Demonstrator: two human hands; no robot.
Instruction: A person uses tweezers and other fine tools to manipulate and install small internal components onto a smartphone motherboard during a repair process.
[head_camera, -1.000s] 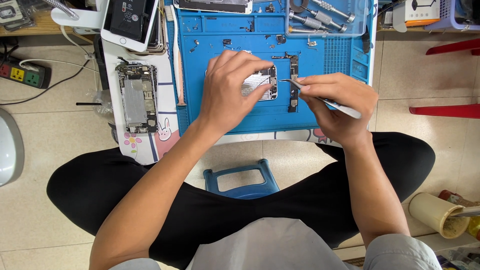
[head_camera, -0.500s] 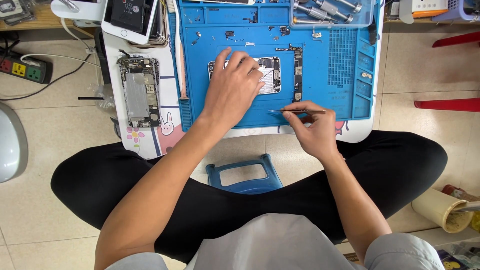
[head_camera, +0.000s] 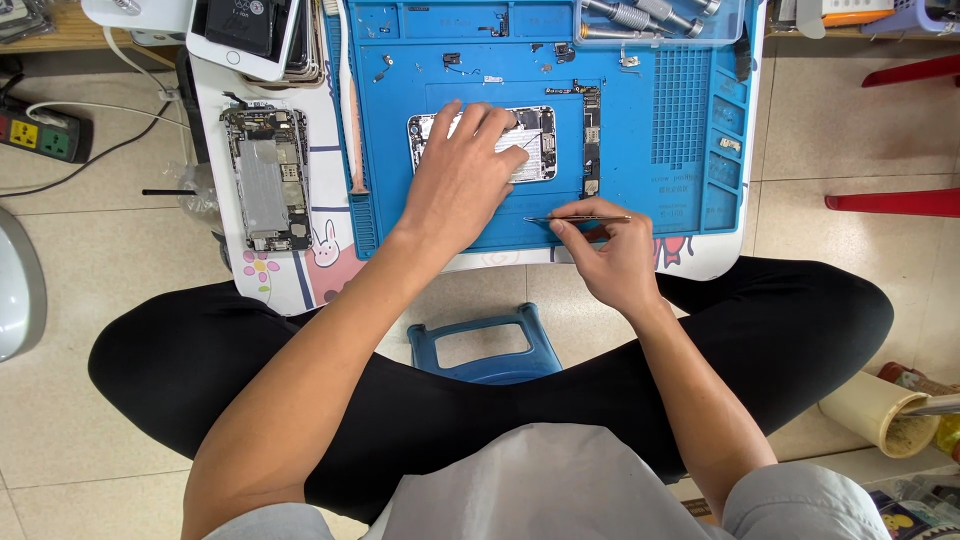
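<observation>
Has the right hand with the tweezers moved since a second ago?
Yes. The right hand with the tweezers has drawn back from the opened phone toward the blue mat's near edge.

The mat (head_camera: 680, 120) under my fingers (head_camera: 500, 130) was bright blue, with a grid-patterned patch. The tweezers (head_camera: 580, 218) were silver. The bench (head_camera: 320, 260) was white with a pink rabbit drawing, my trousers (head_camera: 780, 330) black, the stool (head_camera: 485, 345) blue.

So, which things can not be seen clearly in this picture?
- Opened phone: head view, left hand covers most of it.
- Tweezers: their rear end is hidden by the right hand.
- Tiny screws: too small to tell apart.
- Tool tray: cut by top edge.
</observation>
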